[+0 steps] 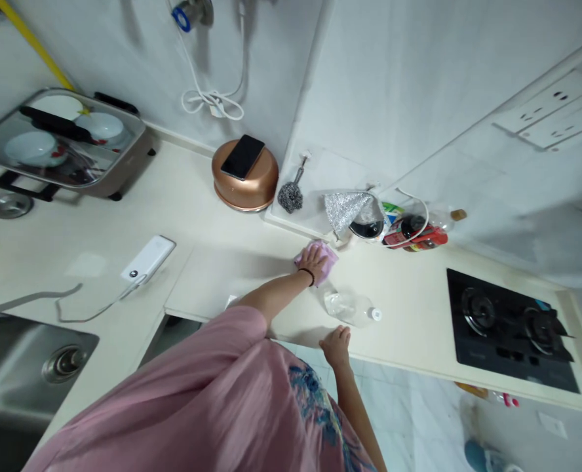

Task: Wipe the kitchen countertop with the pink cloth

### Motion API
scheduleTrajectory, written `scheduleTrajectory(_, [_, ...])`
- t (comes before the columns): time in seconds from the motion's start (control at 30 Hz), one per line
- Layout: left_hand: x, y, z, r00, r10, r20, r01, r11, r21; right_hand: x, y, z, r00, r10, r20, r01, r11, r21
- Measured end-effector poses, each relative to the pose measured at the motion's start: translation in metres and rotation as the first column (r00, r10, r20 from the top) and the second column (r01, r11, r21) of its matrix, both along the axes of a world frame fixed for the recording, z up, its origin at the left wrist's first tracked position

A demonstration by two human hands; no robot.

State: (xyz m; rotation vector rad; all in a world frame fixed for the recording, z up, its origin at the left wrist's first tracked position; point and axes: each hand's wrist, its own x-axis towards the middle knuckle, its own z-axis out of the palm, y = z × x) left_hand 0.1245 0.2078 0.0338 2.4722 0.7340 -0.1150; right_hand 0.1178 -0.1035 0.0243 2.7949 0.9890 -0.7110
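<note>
My left hand [312,261], with a dark band at its wrist, presses a pink cloth [329,257] against the cream counter [252,275] near the wall; its fingers are on the cloth. My right hand [336,343] rests at the counter's front edge with nothing in it, fingers a little bent and apart. Between the two hands, a clear plastic bottle [350,308] with a white cap lies on its side, apart from both.
A copper-coloured pot [246,187] with a black phone [243,157] on top stands by the wall corner. Bottles and packets [413,233] crowd the back. A black gas stove [507,328] is at right; a steel sink [20,367], power bank [148,257] and lidded electric pan [124,160] are left.
</note>
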Motion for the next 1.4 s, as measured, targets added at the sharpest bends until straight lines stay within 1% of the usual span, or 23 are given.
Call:
scheduleTrajectory(0.07, [0.007, -0.022, -0.003, 0.997, -0.070, 0.015, 0.070, 0.998, 0.001, 0.001, -0.001, -0.002, 1.000, -0.005, -0.014, 0.005, 1.000, 0.018])
scheduleTrajectory(0.13, [-0.002, -0.037, -0.010, 0.989, -0.141, 0.051, 0.140, 0.990, 0.009, 0.003, -0.003, -0.003, 0.999, 0.002, -0.038, -0.001, 0.999, 0.034])
scheduleTrajectory(0.2, [-0.024, -0.040, -0.016, 0.978, -0.192, 0.087, 0.190, 0.981, 0.030, 0.005, -0.004, -0.005, 0.999, 0.017, -0.045, -0.015, 0.999, 0.031])
scheduleTrajectory(0.27, [-0.050, -0.026, -0.019, 0.979, -0.182, 0.088, 0.178, 0.983, 0.044, 0.005, -0.006, -0.006, 0.999, 0.034, -0.024, -0.034, 0.999, 0.027])
scheduleTrajectory(0.33, [-0.081, 0.001, -0.017, 0.994, -0.099, 0.049, 0.096, 0.994, 0.048, 0.004, -0.007, -0.007, 0.999, 0.049, -0.005, -0.048, 0.998, 0.049])
scheduleTrajectory(0.43, [-0.136, 0.053, -0.009, 0.992, 0.110, -0.056, -0.106, 0.993, 0.060, 0.003, -0.007, -0.007, 0.999, 0.040, -0.007, -0.039, 0.992, 0.118])
scheduleTrajectory(0.5, [-0.180, 0.086, -0.004, 0.957, 0.263, -0.123, -0.254, 0.963, 0.086, 0.003, -0.006, -0.005, 1.000, 0.015, -0.008, -0.013, 0.989, 0.150])
scheduleTrajectory(0.57, [-0.226, 0.109, 0.000, 0.903, 0.396, -0.164, -0.380, 0.917, 0.121, 0.003, -0.004, -0.002, 1.000, 0.007, -0.012, -0.004, 0.986, 0.168])
scheduleTrajectory(0.6, [-0.248, 0.117, 0.002, 0.875, 0.450, -0.178, -0.430, 0.892, 0.139, 0.002, -0.003, -0.001, 1.000, 0.009, -0.016, -0.007, 0.984, 0.176])
scheduleTrajectory(0.67, [-0.285, 0.122, 0.004, 0.827, 0.524, -0.202, -0.499, 0.851, 0.167, 0.002, -0.001, 0.003, 1.000, 0.014, -0.023, -0.010, 0.983, 0.185])
scheduleTrajectory(0.73, [-0.307, 0.116, 0.005, 0.793, 0.567, -0.223, -0.537, 0.823, 0.183, 0.001, 0.000, 0.005, 1.000, 0.018, -0.024, -0.013, 0.983, 0.182])
scheduleTrajectory(0.77, [-0.311, 0.109, 0.006, 0.777, 0.585, -0.233, -0.554, 0.811, 0.187, 0.001, 0.000, 0.006, 0.999, 0.025, -0.020, -0.021, 0.984, 0.177])
scheduleTrajectory(0.8, [-0.311, 0.100, 0.006, 0.763, 0.601, -0.239, -0.570, 0.799, 0.191, 0.000, 0.000, 0.007, 0.999, 0.034, -0.013, -0.032, 0.985, 0.171])
scheduleTrajectory(0.87, [-0.300, 0.076, 0.006, 0.750, 0.614, -0.245, -0.585, 0.789, 0.187, 0.000, 0.000, 0.007, 0.998, 0.055, 0.007, -0.056, 0.986, 0.155])
scheduleTrajectory(0.9, [-0.288, 0.062, 0.006, 0.760, 0.603, -0.244, -0.576, 0.798, 0.178, 0.000, 0.000, 0.007, 0.998, 0.061, 0.018, -0.063, 0.987, 0.148])
scheduleTrajectory(0.97, [-0.258, 0.031, 0.006, 0.817, 0.529, -0.230, -0.511, 0.848, 0.139, 0.000, 0.000, 0.007, 0.997, 0.067, 0.036, -0.072, 0.988, 0.135])
scheduleTrajectory(1.03, [-0.221, -0.005, 0.006, 0.900, 0.392, -0.193, -0.384, 0.920, 0.078, 0.000, 0.001, 0.007, 0.996, 0.080, 0.047, -0.085, 0.989, 0.119])
scheduleTrajectory(1.1, [-0.182, -0.044, 0.005, 0.969, 0.211, -0.128, -0.211, 0.977, 0.014, 0.000, 0.002, 0.007, 0.995, 0.090, 0.054, -0.094, 0.992, 0.086])
scheduleTrajectory(1.17, [-0.150, -0.079, 0.003, 0.998, 0.029, -0.049, -0.029, 1.000, -0.010, 0.000, 0.004, 0.007, 0.994, 0.094, 0.058, -0.097, 0.994, 0.057])
scheduleTrajectory(1.23, [-0.129, -0.105, 0.001, 0.996, -0.093, -0.006, 0.093, 0.996, 0.003, 0.001, 0.004, 0.007, 0.995, 0.084, 0.057, -0.086, 0.996, 0.031])
scheduleTrajectory(1.3, [-0.125, -0.114, -0.001, 0.987, -0.161, 0.006, 0.161, 0.987, 0.030, 0.001, 0.005, 0.007, 0.996, 0.076, 0.056, -0.076, 0.997, 0.004])
scheduleTrajectory(1.33, [-0.130, -0.113, -0.002, 0.984, -0.178, 0.008, 0.178, 0.983, 0.043, 0.002, 0.004, 0.007, 0.995, 0.079, 0.055, -0.078, 0.997, -0.005])
scheduleTrajectory(1.4, [-0.153, -0.101, -0.003, 0.984, -0.178, 0.015, 0.177, 0.982, 0.068, 0.002, 0.004, 0.007, 0.993, 0.099, 0.058, -0.099, 0.995, -0.004])
